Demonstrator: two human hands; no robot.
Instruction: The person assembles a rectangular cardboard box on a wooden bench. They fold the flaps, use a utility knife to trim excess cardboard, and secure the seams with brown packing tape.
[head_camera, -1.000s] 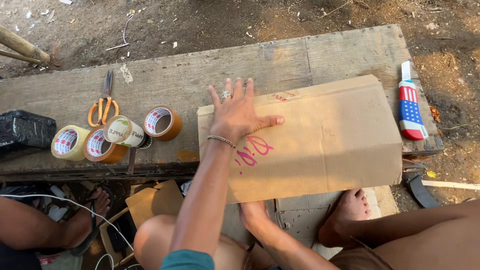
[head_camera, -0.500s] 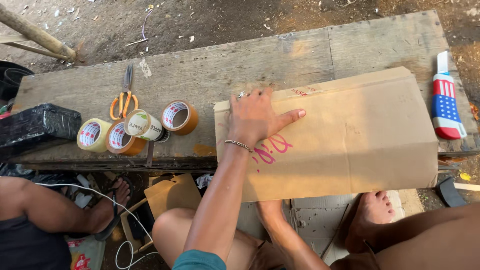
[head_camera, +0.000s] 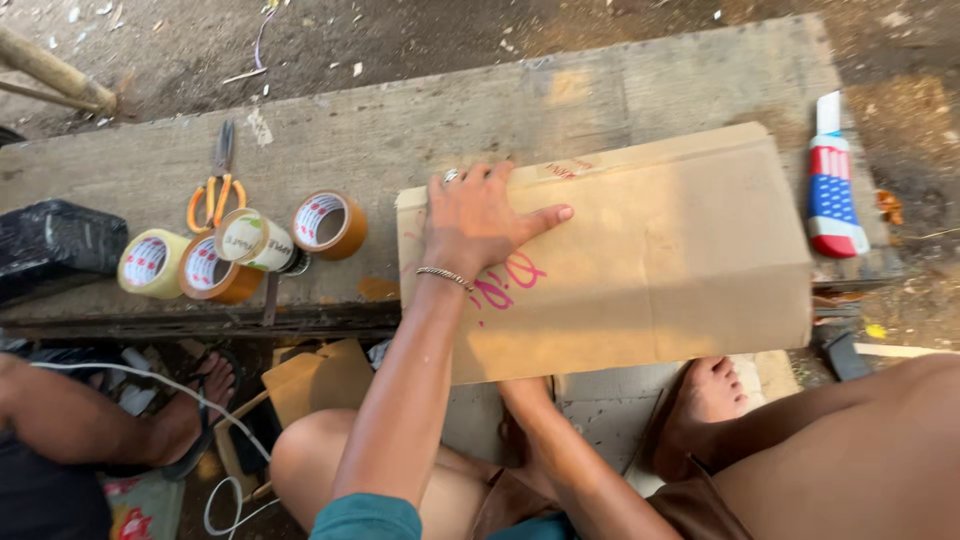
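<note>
Left hand (head_camera: 480, 215) flat on smooth cardboard box (head_camera: 650, 250) — rough plank bench (head_camera: 520, 110).

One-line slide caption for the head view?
Left hand pressed flat on a flattened brown cardboard box on a weathered wooden plank bench, right hand reaching beneath it.

A flattened brown cardboard box (head_camera: 640, 250) with pink scribbles is lying across the wooden plank's near edge, and a black plastic-wrapped parcel (head_camera: 55, 240) is sitting at the far left end.
</note>
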